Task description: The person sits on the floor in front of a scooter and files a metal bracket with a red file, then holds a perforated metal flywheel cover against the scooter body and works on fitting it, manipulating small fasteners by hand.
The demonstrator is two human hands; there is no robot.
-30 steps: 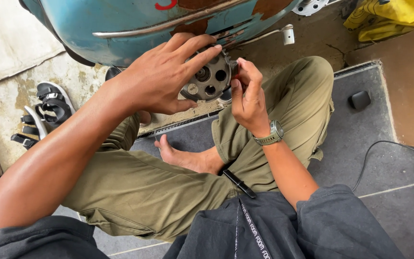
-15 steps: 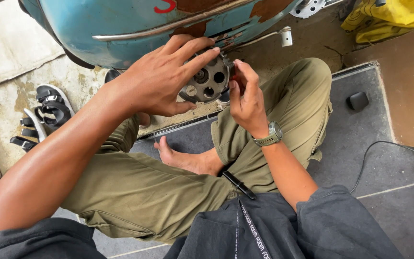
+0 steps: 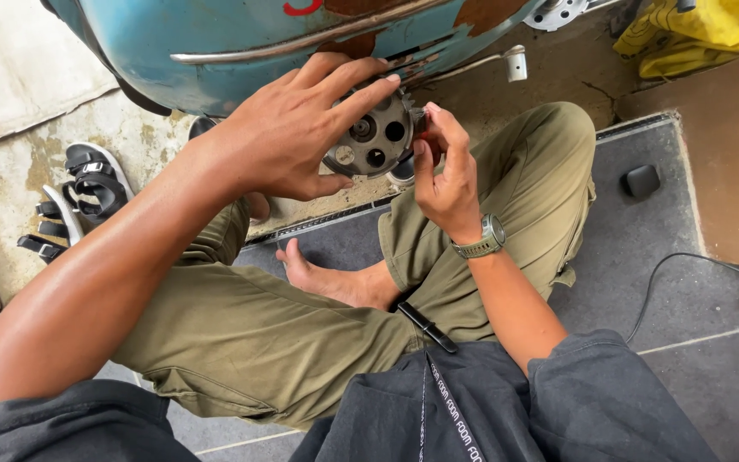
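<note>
One blue scooter body (image 3: 215, 34), rusted in patches, fills the top of the view, just above and behind the grip. One person sits cross-legged beneath it in olive trousers (image 3: 284, 334), with one bare foot (image 3: 327, 278) showing below the grip. Two arms reach in, the left one long across the frame from the lower left, the right one shorter, rising from the lower middle.

One round metal hub (image 3: 374, 137) with several round holes in its face sits at the scooter's lower edge, between the two hands. The left hand (image 3: 292, 137) lies spread over its left side and top, fingers (image 3: 361, 90) stretched across the rim and thumb under it, so it grasps the hub and hides part of it. The right hand (image 3: 446, 175) stands upright just right of the hub, fingertips pinched together at its right edge on something too small to make out. One green wristwatch (image 3: 485, 238) sits on that wrist.

Left of the grip, well apart, one pair of black-and-white sandals (image 3: 79, 192) lies on stained concrete. Below the grip, one black pen-like tool (image 3: 428, 327) rests on the lap. Right of the grip lie one small black block (image 3: 641, 180) on the grey floor mat (image 3: 686, 282), one thin black cable (image 3: 686, 265), and one yellow bundle (image 3: 703, 30) at the top corner. One short white cylinder (image 3: 517, 62) sits on a cable end just above right of the hub.
</note>
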